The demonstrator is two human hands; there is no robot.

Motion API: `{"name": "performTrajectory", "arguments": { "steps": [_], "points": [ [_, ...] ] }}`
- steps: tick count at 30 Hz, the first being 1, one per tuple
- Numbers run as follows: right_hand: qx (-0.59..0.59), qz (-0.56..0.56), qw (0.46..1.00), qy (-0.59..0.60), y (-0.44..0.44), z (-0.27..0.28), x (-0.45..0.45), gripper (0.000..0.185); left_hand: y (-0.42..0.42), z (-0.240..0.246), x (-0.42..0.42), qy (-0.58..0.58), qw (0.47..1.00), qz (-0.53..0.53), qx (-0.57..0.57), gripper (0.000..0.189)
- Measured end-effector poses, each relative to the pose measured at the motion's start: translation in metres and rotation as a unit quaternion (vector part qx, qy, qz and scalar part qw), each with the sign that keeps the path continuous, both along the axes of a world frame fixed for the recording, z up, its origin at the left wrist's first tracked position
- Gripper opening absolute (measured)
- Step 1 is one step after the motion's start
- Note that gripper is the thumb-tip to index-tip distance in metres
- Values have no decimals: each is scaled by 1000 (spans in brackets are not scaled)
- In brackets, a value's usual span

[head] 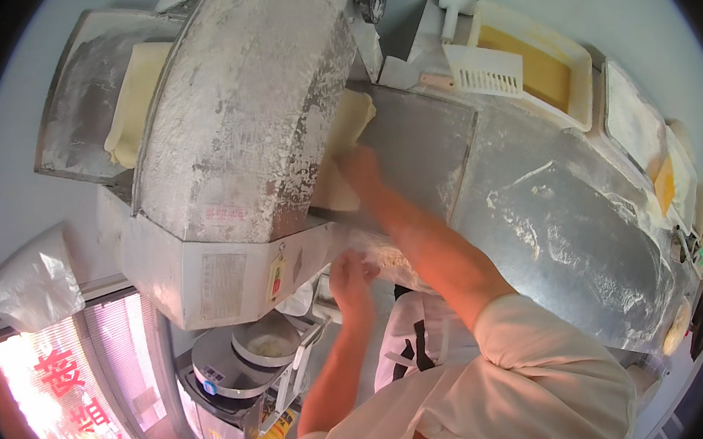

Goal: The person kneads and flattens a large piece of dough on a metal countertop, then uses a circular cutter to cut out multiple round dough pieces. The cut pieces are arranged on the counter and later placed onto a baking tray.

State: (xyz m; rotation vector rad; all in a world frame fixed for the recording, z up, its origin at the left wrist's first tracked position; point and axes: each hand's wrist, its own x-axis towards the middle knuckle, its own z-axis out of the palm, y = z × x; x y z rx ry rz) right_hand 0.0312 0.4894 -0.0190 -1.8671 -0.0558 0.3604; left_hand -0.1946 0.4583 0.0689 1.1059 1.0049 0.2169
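A flour-dusted dough sheeter (243, 104) fills the upper left of the head view. From its right side a pale sheet of dough (338, 186) comes out onto a metal plate. My right hand (360, 169) rests on that dough close to the machine's hood, its fingertips partly hidden. On the machine's far left side, more folded dough (139, 100) lies on a floury metal tray (77, 117). My left hand (351, 275) is raised by the machine's lower front edge, fingers curled. Whether it holds anything is unclear.
A floury steel worktop (550, 222) extends right. Behind it stand a white tub (582, 77) of yellow flour or meal and a slotted white plastic scoop (488, 72). A mixer with a metal bowl (266, 341) is at lower left, and a plastic bag (37, 281) hangs at far left.
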Motion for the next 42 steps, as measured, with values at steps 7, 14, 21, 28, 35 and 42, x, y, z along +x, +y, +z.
{"name": "performTrajectory", "arguments": {
  "steps": [7,14,21,28,35,42],
  "points": [
    [404,-114,866,272,-121,45,-28,42,10,-33,100,-244,919,63,-303,52],
    [356,-76,931,13,-188,-21,-53,49,-73,17,122,-210,931,127,-272,47],
    [322,-195,923,78,-175,-46,-135,49,-155,53,97,-150,958,92,-225,43],
    [239,-189,950,71,-186,-41,-108,49,23,-67,30,-94,962,-258,8,38],
    [128,-213,968,25,-252,-40,-65,50,26,-137,89,-253,917,-112,286,35],
    [16,-272,962,-16,-349,-40,-54,50,53,-139,135,-277,947,72,-145,36]
  ]
}}
